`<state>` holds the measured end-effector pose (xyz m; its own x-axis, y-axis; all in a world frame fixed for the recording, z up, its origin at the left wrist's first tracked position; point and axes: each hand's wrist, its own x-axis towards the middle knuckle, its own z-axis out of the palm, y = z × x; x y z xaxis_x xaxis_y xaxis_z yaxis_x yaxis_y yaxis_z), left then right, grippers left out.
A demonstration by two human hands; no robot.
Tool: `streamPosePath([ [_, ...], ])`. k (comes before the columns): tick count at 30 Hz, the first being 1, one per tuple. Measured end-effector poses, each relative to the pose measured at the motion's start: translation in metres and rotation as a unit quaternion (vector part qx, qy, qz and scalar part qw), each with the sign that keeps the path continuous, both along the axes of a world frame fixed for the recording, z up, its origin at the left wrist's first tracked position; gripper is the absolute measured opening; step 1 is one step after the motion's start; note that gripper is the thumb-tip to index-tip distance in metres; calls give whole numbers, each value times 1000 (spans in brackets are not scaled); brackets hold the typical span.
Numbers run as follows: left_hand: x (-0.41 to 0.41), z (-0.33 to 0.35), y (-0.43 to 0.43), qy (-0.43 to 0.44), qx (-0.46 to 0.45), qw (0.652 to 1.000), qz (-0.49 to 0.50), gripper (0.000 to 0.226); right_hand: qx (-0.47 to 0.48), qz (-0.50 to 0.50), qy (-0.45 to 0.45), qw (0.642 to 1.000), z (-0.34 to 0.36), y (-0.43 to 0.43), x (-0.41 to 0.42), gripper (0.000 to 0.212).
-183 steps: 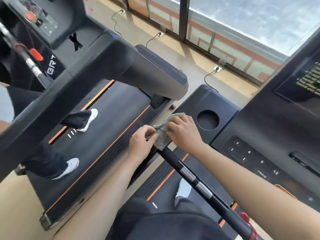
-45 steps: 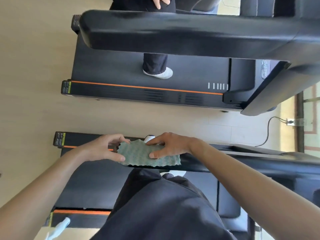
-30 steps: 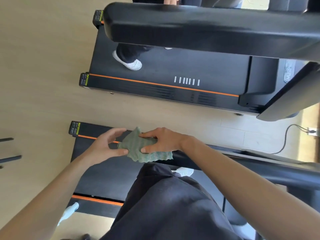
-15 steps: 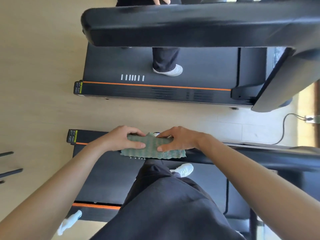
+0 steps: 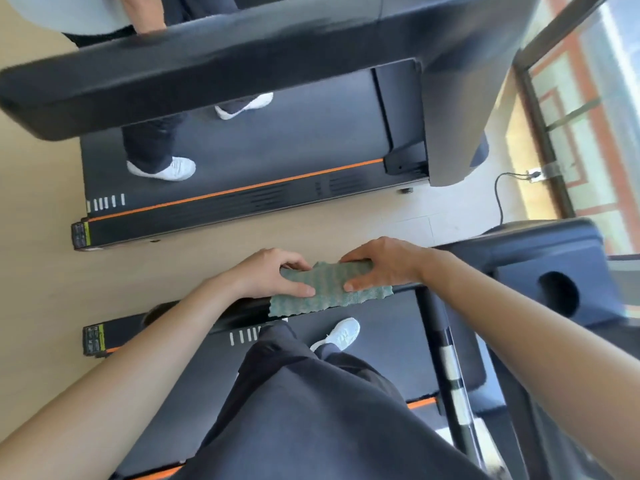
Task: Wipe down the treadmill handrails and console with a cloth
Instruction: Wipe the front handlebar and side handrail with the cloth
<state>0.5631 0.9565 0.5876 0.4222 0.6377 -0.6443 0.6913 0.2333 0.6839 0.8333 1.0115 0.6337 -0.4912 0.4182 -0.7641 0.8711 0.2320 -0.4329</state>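
I have both hands on the cloth (image 5: pixel 329 291), which lies draped over the handrail (image 5: pixel 239 311). My left hand (image 5: pixel 270 277) pinches the cloth's left edge between thumb and fingers. My right hand (image 5: pixel 384 265) curls over the rail on top of the cloth, thumb pressing its near side.

The main risk I see is the cloth getting away from me. Its near flap hangs loose below my thumbs, not wrapped round the rail, so a stroke along the bar would likely clean only the top and leave the underside. If my hands pull against each other, the light left pinch should give first, and the cloth would bunch up under the right palm.

The bare stretch of rail beyond my left hand, out to its end, is easy to skip. So is the console (image 5: pixel 547 247) beyond my right wrist, with its cup hole (image 5: pixel 558 294), where grime would collect.

I am leaning sideways over the belt (image 5: pixel 384 323), one shoe (image 5: pixel 341 336) just below the grip. I cannot tell whether the belt is running. If it is, a hard push along the rail could cost me my footing.
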Motion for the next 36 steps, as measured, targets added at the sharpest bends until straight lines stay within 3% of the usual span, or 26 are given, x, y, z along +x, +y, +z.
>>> streamPosePath([
  [4, 47, 4, 18, -12, 13, 1000, -20, 65, 54, -11, -33, 998, 7, 1, 45, 64],
  [8, 98, 10, 34, -17, 38, 999, -33, 49, 123, -10, -50, 991, 10, -5, 93, 65],
  [14, 161, 18, 45, -24, 81, 996, -35, 44, 253, -32, -38, 966, 15, -21, 149, 76],
  [20, 209, 28, 45, 14, 166, 984, -57, 66, 346, -76, -37, 934, 7, -40, 190, 80],
  [23, 228, 31, 38, 24, 236, 969, -62, 66, 376, -106, -36, 920, 4, -49, 200, 79],
  [31, 236, 30, 17, 4, 370, 927, -65, 54, 487, -209, -24, 848, -11, -91, 202, 36],
  [34, 233, 27, 8, -15, 410, 910, -50, 39, 514, -234, -30, 825, -24, -110, 202, 12],
  [36, 229, 24, 0, -16, 451, 891, -53, 29, 522, -260, -16, 812, -28, -125, 199, 8],
])
